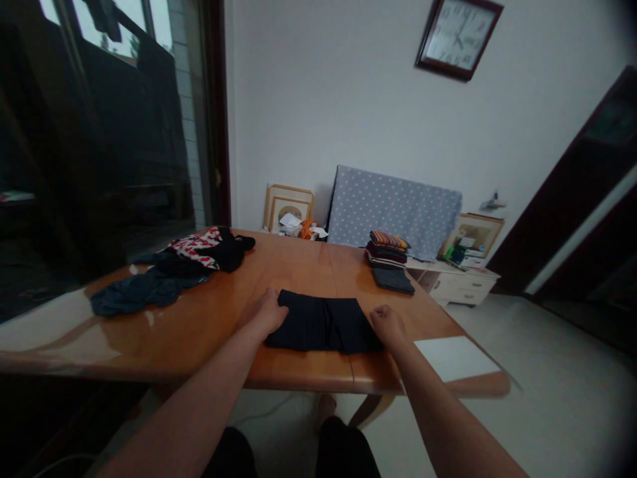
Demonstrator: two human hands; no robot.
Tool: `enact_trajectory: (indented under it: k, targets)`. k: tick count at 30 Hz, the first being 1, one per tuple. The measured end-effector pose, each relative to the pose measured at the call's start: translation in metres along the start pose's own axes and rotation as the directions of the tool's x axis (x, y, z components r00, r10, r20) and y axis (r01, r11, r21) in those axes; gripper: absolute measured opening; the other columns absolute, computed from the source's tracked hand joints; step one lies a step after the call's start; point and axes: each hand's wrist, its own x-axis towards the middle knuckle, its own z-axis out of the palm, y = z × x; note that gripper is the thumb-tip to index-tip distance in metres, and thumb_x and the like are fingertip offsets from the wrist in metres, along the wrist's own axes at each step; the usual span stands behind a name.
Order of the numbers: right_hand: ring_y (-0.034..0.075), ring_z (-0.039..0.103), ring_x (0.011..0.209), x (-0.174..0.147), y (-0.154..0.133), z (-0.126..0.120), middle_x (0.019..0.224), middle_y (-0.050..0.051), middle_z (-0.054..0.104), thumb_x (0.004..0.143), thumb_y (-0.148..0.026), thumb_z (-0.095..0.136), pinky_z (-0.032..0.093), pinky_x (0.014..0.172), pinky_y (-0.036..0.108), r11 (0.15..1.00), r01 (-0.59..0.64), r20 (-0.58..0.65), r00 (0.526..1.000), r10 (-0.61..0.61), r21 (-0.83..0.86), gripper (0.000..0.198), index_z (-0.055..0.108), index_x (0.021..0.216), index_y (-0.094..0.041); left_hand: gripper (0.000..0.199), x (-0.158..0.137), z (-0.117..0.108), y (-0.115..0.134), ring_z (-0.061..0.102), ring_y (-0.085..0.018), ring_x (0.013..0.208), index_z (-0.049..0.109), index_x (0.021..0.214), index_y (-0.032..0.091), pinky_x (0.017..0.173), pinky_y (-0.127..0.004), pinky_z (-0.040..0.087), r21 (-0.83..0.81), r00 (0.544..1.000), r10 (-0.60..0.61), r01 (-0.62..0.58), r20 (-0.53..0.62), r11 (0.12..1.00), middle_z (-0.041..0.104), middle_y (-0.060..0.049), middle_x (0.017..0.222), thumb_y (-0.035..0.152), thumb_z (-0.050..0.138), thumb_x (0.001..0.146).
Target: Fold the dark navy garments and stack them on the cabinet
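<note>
A dark navy folded garment (323,323) lies flat as a wide rectangle near the front edge of the wooden table (293,265). Creases run down its middle. My left hand (271,312) is closed on its left edge, thumb on top of the cloth. At the opposite side, my right hand (387,323) has its fingers curled at the right edge; what cloth they pinch is mostly hidden by the hand.
Crumpled clothes (199,255) lie at the table's left. Toward the back right stands a folded clothes stack (387,251), with a dark grey folded garment (393,280) before it. A white sheet (456,357) lies at the right. Behind is a low white cabinet (460,285).
</note>
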Motion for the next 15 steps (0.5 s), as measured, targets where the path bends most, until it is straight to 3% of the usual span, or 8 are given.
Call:
enact_trajectory:
  k: [3,6,8,11,13,15]
  targets:
    - [0.021,0.063,0.085,-0.007,-0.013,0.003,0.088,0.009,0.070,0.083,-0.030,0.057,0.039,0.072,0.028,0.992,0.112,0.000,0.994,-0.112,-0.057,0.018,0.070,0.089,-0.019,0.046,-0.009,0.003,0.008,0.049,-0.034,0.131,0.059,0.123,0.017,0.107,-0.042,0.034,0.232,0.979,0.191,-0.170,-0.068,0.958,0.060,-0.020,0.132,0.025,0.067,0.078]
    - [0.021,0.063,0.088,-0.020,-0.040,0.016,0.095,0.009,0.071,0.090,-0.033,0.052,0.040,0.076,0.029,0.964,0.235,0.062,0.971,-0.229,-0.124,0.022,0.069,0.095,-0.019,0.039,-0.026,0.013,0.022,0.053,-0.033,0.124,0.062,0.123,0.018,0.107,-0.042,0.033,0.293,0.966,0.258,-0.252,0.022,0.922,0.063,-0.018,0.127,0.036,0.057,0.088]
    - [0.022,0.063,0.091,-0.031,-0.058,0.026,0.099,0.011,0.069,0.092,-0.041,0.052,0.041,0.078,0.030,0.952,0.224,0.127,0.971,-0.201,-0.207,0.028,0.067,0.098,-0.018,0.047,-0.039,0.022,0.029,0.054,-0.035,0.122,0.061,0.125,0.019,0.105,-0.043,0.034,0.322,0.972,0.221,-0.235,0.080,0.917,0.063,-0.018,0.127,0.048,0.055,0.089]
    - [0.028,0.062,0.100,-0.045,-0.074,0.039,0.113,0.017,0.064,0.085,-0.054,0.061,0.043,0.082,0.035,0.919,0.210,0.214,0.966,-0.143,-0.334,0.045,0.065,0.107,-0.016,0.073,-0.056,0.035,0.032,0.047,-0.041,0.128,0.058,0.132,0.019,0.107,-0.051,0.030,0.389,0.974,0.163,-0.212,0.155,0.897,0.058,-0.020,0.136,0.069,0.058,0.079]
    - [0.031,0.061,0.104,-0.048,-0.076,0.044,0.119,0.019,0.061,0.081,-0.052,0.066,0.044,0.084,0.038,0.909,0.204,0.246,0.962,-0.117,-0.364,0.046,0.065,0.109,-0.015,0.086,-0.065,0.042,0.029,0.038,-0.044,0.136,0.056,0.136,0.020,0.111,-0.055,0.023,0.421,0.964,0.172,-0.245,0.203,0.874,0.051,-0.020,0.146,0.075,0.063,0.071]
    - [0.029,0.062,0.102,-0.045,-0.071,0.047,0.116,0.018,0.062,0.080,-0.040,0.067,0.044,0.086,0.038,0.948,0.163,0.246,0.965,-0.095,-0.272,0.032,0.067,0.101,-0.016,0.087,-0.070,0.045,0.026,0.032,-0.042,0.142,0.054,0.139,0.021,0.115,-0.054,0.016,0.437,0.954,0.197,-0.280,0.225,0.855,0.044,-0.019,0.152,0.072,0.065,0.070]
